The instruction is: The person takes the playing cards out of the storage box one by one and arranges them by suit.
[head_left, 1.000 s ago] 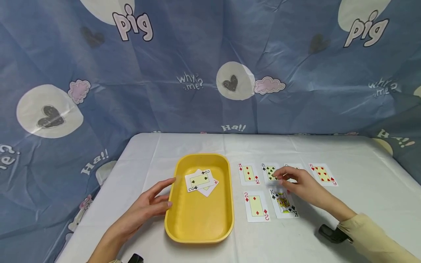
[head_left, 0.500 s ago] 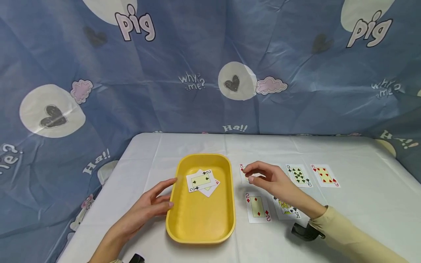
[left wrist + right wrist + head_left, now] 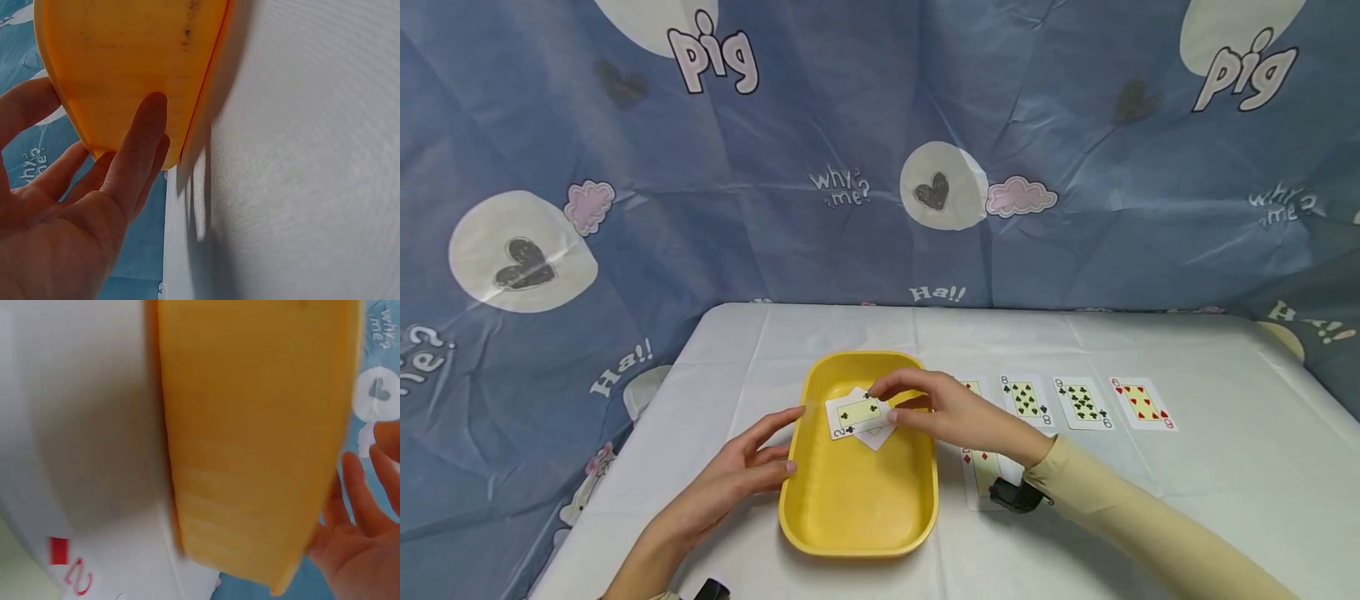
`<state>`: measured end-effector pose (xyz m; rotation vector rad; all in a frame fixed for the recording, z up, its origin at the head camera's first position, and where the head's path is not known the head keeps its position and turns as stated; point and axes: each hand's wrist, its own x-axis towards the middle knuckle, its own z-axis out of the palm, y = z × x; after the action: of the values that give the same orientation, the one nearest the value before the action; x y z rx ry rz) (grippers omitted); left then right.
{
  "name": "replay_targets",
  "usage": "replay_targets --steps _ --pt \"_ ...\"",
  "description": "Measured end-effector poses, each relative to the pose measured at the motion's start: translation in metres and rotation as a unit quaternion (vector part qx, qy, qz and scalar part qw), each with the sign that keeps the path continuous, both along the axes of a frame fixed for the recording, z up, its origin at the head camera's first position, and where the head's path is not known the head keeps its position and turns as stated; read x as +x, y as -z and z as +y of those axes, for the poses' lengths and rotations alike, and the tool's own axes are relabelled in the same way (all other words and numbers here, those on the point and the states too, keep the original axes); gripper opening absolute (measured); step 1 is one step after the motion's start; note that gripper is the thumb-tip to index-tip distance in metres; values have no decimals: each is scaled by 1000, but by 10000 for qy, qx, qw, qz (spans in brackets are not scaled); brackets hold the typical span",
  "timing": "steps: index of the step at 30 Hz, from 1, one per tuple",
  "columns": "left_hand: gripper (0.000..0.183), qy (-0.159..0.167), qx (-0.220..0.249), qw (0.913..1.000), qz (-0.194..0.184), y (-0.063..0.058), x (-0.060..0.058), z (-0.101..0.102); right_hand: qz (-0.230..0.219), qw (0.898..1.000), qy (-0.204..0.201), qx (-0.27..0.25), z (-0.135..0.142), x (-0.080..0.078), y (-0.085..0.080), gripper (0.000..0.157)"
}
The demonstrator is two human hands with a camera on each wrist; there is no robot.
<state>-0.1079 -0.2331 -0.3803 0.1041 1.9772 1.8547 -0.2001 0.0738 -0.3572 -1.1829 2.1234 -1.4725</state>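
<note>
The left hand (image 3: 730,471) rests on the left side of a yellow tray (image 3: 857,533), fingers spread and touching its rim and outer wall. In the left wrist view, the left thumb (image 3: 147,119) lies against that wall. The right hand (image 3: 951,412) reaches over the tray's right rim, its index finger and thumb apart at the right end of a two of clubs playing card (image 3: 853,414). Contact with the card cannot be made out. Beneath lies another card (image 3: 874,438), mostly covered. In the right wrist view, the tray wall hides part of the right hand (image 3: 362,550).
On the white table (image 3: 1225,467), right of the tray, lie an eight of spades (image 3: 1025,400), a nine of clubs (image 3: 1082,402) and a six of hearts (image 3: 1142,403). A two of diamonds (image 3: 981,479) lies nearer, partly under the right wrist. A blue printed cloth (image 3: 820,258) hangs behind.
The right hand has moved left, from above the eight of spades, past the three of diamonds, to over the cards in the tray. Its forearm now covers the king of spades. The left hand stays put.
</note>
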Motion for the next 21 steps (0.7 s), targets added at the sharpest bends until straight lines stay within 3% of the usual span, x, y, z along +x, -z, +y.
replay_targets --steps 3,12,21 --pt "67 50 40 10000 -3 0 0 -1 218 9989 -227 344 -12 -14 4 30" --pt "67 71 111 9999 -22 1 -1 -1 307 9904 -915 987 -36 -49 6 34" --pt "66 32 65 10000 -66 1 -2 -1 676 9729 -1067 1937 -55 -63 10 44"
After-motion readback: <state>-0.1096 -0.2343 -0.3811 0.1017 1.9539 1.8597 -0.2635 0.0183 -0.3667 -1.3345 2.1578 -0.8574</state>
